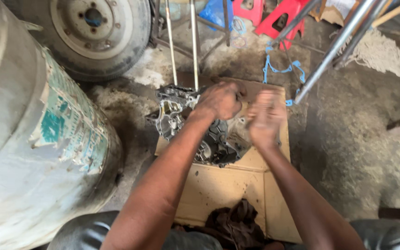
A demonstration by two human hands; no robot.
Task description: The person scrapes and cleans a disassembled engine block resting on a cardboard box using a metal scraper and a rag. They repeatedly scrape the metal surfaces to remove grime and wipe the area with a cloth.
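Note:
A greasy metal engine casing [177, 115] lies on a flattened piece of cardboard [218, 185] on the ground. My left hand [219, 99] is closed in a fist on top of the casing, pressing or gripping it; what the fingers hold is hidden. My right hand [265, 118] hovers just right of the casing and is blurred with motion, fingers loosely curled. Whether it holds something I cannot tell.
A large white drum [28, 134] with peeling labels stands at the left. A wheel with tyre [96, 30] lies behind it. Metal rods [322, 60] cross at top right, near a blue gasket [281, 69], red stools [281, 18] and a mop head [380, 51]. A dark rag [232, 224] lies near me.

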